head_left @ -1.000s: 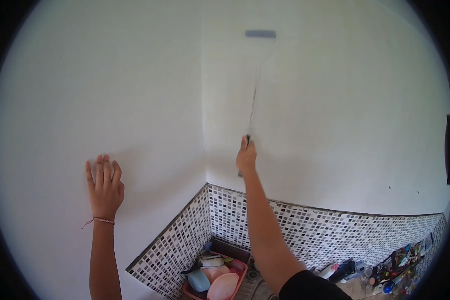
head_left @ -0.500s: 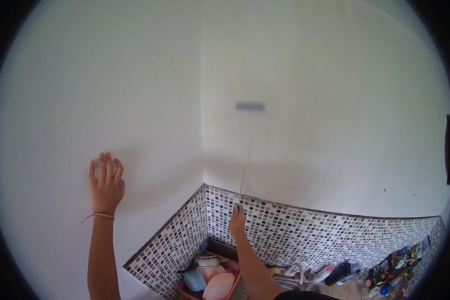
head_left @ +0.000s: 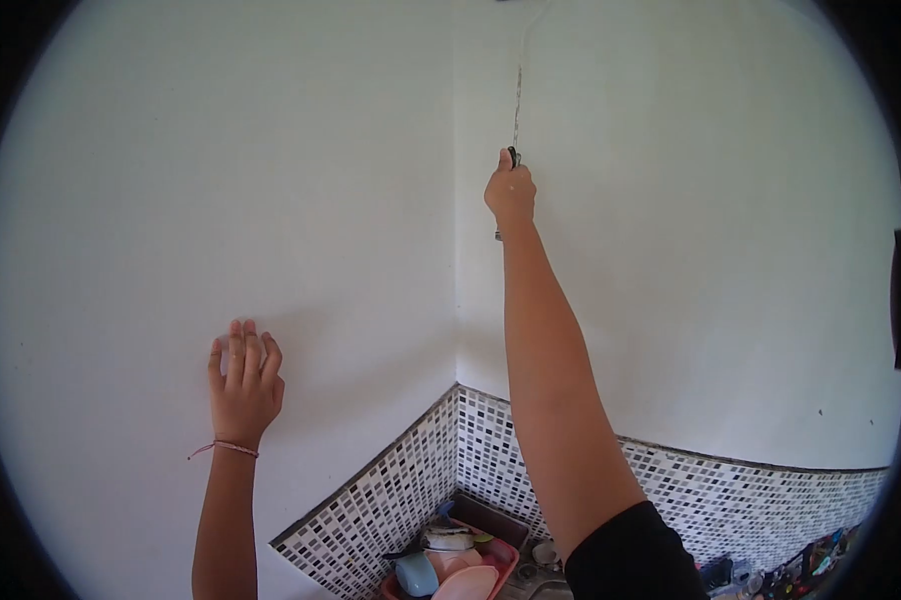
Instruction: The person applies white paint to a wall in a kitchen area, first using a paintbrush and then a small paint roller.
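Note:
My right hand (head_left: 511,192) is closed round the dark handle of a paint roller (head_left: 518,105), high on the right wall (head_left: 691,270) near the corner. Its thin, paint-speckled rod runs upward from the fist. Only a sliver of the roller head shows at the top edge of the view. Lower down, my left hand (head_left: 246,390) rests with fingers apart against the white left wall (head_left: 171,200), a thin band round its wrist.
Black, grey and white mosaic tiles (head_left: 751,490) line the lower walls. Below the corner, a pink basket (head_left: 509,570) holds dishes, including a light-blue cup (head_left: 417,574) and a pink bowl (head_left: 469,583). Several bottles and other items stand at the lower right.
My right hand has risen far up the wall with the paint roller, its head now almost out of view. My left hand keeps its place on the wall while the view shifts slightly.

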The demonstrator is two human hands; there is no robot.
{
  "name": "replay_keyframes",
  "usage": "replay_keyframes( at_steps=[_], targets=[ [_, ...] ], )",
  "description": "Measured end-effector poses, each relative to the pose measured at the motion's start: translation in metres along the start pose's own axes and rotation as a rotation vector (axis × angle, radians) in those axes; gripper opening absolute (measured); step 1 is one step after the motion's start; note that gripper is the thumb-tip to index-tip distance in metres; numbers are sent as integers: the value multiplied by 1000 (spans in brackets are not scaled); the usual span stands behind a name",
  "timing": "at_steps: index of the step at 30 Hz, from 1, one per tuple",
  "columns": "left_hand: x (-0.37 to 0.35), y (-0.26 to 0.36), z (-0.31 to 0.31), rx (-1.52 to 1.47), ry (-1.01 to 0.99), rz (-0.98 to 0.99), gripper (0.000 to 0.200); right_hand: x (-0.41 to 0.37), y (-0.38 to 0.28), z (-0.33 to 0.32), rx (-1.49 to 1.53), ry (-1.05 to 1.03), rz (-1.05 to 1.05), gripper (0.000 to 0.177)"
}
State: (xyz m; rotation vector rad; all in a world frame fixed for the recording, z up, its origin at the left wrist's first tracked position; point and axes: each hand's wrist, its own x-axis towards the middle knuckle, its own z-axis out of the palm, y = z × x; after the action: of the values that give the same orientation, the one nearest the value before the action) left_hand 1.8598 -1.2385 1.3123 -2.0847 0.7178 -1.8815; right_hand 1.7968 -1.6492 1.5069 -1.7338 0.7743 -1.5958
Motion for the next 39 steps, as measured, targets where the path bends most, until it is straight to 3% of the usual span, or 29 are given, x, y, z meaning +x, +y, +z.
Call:
replay_keyframes(
  at_steps=[2,5,10,11,13,17,19,26,30,34,35,37,39],
  targets=[
    [-1,2,3,15,13,3,40,-9,8,19,22,16,13,60],
    [1,2,0,22,20,4,40,-72,78,34,-29,22,68,53],
    [-3,3,5,-1,2,20,43,-260,262,59,54,93,10,38],
    [-3,3,6,7,5,20,43,-300,282,51,4,-24,183,35],
    [-3,3,4,20,-12,23,43,-365,321,40,23,-115,254,34],
    [-3,3,6,37,21,29,43,-386,331,38,23,-110,298,33],
    [-4,4,7,28,26,27,43,-347,321,57,44,-10,133,33],
    [-5,3,6,37,-9,20,43,-156,165,66,-13,18,92,46],
    [-4,3,6,36,3,27,42,-146,155,65,-7,19,81,50],
    [-4,3,6,52,-12,28,42,-234,234,61,6,8,124,39],
    [-5,3,6,54,-13,31,42,-268,261,56,-100,-84,231,37],
    [-4,4,6,62,-24,30,43,-347,320,39,57,-132,301,35],
    [-5,2,6,79,-26,34,43,-426,361,20,-65,-120,283,36]
  ],
)
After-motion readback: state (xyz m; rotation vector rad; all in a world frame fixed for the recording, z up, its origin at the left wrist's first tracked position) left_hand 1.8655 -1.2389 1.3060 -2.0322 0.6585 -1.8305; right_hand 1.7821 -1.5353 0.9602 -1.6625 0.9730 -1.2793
